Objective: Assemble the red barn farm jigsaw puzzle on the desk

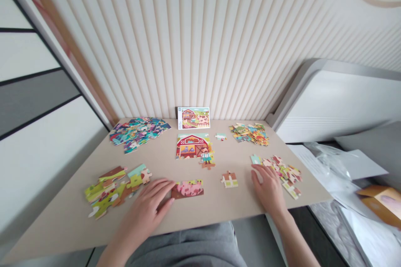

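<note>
My left hand (154, 202) lies on the table, fingers stretched out and thumb apart. Its fingertips touch the left end of a joined puzzle strip with pink pigs (188, 189). My right hand (268, 185) rests with fingers extended at the left edge of a loose pile of jigsaw pieces (283, 170), partly covering it. Just beyond those fingertips is a light blue piece (255, 159). Between the hands lies a brown-and-white fence piece (230, 179). Further back is a partly joined red barn section (191, 146), with a farmer figure (206, 156) at its lower right.
A picture card (194, 117) of the farm stands against the ribbed wall. A small piece (221, 137) lies near the barn. Other piles are purple-blue (139, 131), orange-yellow (250, 133) and green (106, 192). Papers and an orange box (380, 204) lie right of the table.
</note>
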